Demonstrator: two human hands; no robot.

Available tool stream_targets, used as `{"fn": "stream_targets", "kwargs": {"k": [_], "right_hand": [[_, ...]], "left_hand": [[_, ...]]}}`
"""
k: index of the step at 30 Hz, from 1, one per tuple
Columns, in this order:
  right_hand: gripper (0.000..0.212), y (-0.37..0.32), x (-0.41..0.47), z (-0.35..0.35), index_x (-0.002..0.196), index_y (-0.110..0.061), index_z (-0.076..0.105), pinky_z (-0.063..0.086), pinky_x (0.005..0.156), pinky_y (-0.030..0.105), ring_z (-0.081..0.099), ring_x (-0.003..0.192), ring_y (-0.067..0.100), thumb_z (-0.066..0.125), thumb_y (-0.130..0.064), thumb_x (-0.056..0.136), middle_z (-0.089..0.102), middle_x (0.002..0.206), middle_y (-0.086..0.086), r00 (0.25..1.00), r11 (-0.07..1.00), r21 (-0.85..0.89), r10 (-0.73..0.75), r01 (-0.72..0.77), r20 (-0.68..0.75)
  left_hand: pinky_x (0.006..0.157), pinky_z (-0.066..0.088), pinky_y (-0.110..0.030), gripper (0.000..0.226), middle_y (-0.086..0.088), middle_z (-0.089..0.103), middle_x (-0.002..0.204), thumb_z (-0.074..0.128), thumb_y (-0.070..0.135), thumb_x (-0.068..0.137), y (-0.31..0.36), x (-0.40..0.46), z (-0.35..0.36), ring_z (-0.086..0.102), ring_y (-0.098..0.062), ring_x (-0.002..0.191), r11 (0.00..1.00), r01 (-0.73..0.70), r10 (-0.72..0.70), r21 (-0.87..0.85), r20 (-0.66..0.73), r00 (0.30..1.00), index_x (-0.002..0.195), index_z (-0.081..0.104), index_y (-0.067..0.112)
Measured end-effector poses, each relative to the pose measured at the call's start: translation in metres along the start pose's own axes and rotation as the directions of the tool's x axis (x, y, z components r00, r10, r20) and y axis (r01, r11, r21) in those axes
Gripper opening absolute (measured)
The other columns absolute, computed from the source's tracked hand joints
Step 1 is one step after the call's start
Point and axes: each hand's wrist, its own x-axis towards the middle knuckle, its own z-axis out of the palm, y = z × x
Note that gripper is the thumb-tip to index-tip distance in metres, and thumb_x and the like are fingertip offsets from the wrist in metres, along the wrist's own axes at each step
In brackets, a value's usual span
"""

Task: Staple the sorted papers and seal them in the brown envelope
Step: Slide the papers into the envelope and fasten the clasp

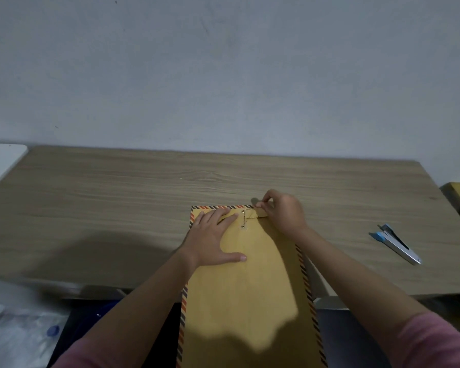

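Left hand (213, 236) is lying flat, fingers straight, pressing the brown envelope (250, 288) at table (91, 208) centre. Right hand (284, 212) is pinching the string (246, 217) at 12 o'clock. Risk: string slipping off, flap reopening. Stapler (396, 243) is lying at 3 o'clock.

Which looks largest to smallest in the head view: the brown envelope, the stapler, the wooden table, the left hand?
1. wooden table
2. brown envelope, though it reaches nearest to the camera, which enlarges it
3. left hand and stapler: they look alike in extent, so I do not rank them.
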Motion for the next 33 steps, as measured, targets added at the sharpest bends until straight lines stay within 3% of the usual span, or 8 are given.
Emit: {"fn": "stream_targets", "kwargs": {"k": [6, 11, 14, 17, 21, 27, 33], "right_hand": [[0.015, -0.026, 0.027, 0.023, 0.080, -0.015, 0.062, 0.040, 0.059, 0.031, 0.065, 0.080, 0.025, 0.070, -0.029, 0.080, 0.073, 0.080, 0.005, 0.987, 0.996, 0.054, -0.082, 0.075, 0.136], [0.020, -0.031, 0.042, 0.034, 0.078, -0.014, 0.063, 0.033, 0.056, 0.027, 0.054, 0.068, 0.018, 0.075, -0.030, 0.075, 0.067, 0.074, 0.005, 0.969, 0.999, 0.004, -0.037, 0.037, 0.245], [0.024, -0.032, 0.047, 0.032, 0.070, -0.013, 0.059, 0.033, 0.049, 0.025, 0.053, 0.050, 0.013, 0.080, -0.027, 0.070, 0.058, 0.054, -0.005, 0.961, 0.997, 0.078, -0.002, -0.020, 0.275], [0.028, -0.029, 0.049, 0.032, 0.065, -0.012, 0.059, 0.037, 0.049, 0.024, 0.052, 0.046, 0.009, 0.084, -0.025, 0.065, 0.058, 0.051, -0.005, 0.967, 0.990, 0.136, 0.005, -0.041, 0.255], [0.029, -0.027, 0.048, 0.034, 0.061, -0.015, 0.058, 0.044, 0.055, 0.030, 0.058, 0.054, 0.018, 0.084, -0.026, 0.064, 0.065, 0.059, 0.005, 0.975, 0.990, 0.136, 0.005, -0.036, 0.224], [0.035, -0.015, 0.045, 0.022, 0.057, -0.018, 0.052, 0.028, 0.045, 0.027, 0.042, 0.047, 0.008, 0.085, -0.029, 0.062, 0.047, 0.049, -0.010, 0.978, 0.994, 0.076, 0.058, -0.075, 0.200], [0.032, -0.004, 0.036, 0.020, 0.061, -0.015, 0.057, 0.028, 0.045, 0.025, 0.047, 0.055, 0.017, 0.084, -0.032, 0.063, 0.047, 0.050, -0.010, 0.989, 0.994, 0.077, 0.067, -0.078, 0.133]], "left_hand": [[0.116, -0.004, -0.046, 0.104, 0.013, -0.006, 0.160, 0.029, 0.089, 0.067, -0.006, -0.006, 0.001, -0.009, -0.009, 0.146, 0.996, -0.067, 0.064, 0.056, 0.065, 0.996, 0.150, 0.001, 0.034], [0.116, -0.006, -0.045, 0.106, 0.013, -0.011, 0.159, 0.029, 0.088, 0.069, -0.006, -0.008, 0.005, -0.013, -0.007, 0.145, 0.996, -0.057, 0.053, 0.070, 0.052, 0.997, 0.151, -0.005, 0.029], [0.115, -0.007, -0.046, 0.100, 0.012, -0.014, 0.158, 0.028, 0.088, 0.071, -0.006, -0.008, 0.005, -0.014, -0.009, 0.145, 0.994, -0.068, 0.064, 0.081, 0.057, 0.996, 0.150, -0.004, 0.035], [0.115, -0.006, -0.047, 0.097, 0.012, -0.016, 0.158, 0.028, 0.087, 0.071, -0.006, -0.008, 0.004, -0.014, -0.010, 0.145, 0.994, -0.069, 0.064, 0.084, 0.067, 0.996, 0.149, -0.004, 0.040], [0.116, -0.003, -0.049, 0.097, 0.012, -0.012, 0.159, 0.034, 0.087, 0.070, -0.005, -0.007, 0.002, -0.010, -0.010, 0.146, 0.996, -0.059, 0.054, 0.074, 0.070, 0.996, 0.149, -0.001, 0.041], [0.116, 0.006, -0.050, 0.101, 0.012, 0.004, 0.159, 0.047, 0.087, 0.063, -0.003, -0.002, -0.001, 0.006, -0.013, 0.146, 0.999, -0.029, 0.027, 0.030, 0.057, 0.998, 0.147, 0.013, 0.042], [0.114, 0.014, -0.048, 0.105, 0.008, 0.011, 0.158, 0.046, 0.089, 0.058, -0.003, 0.003, -0.006, 0.015, -0.017, 0.142, 0.994, -0.031, 0.023, 0.102, 0.070, 0.997, 0.146, 0.014, 0.043]]}}
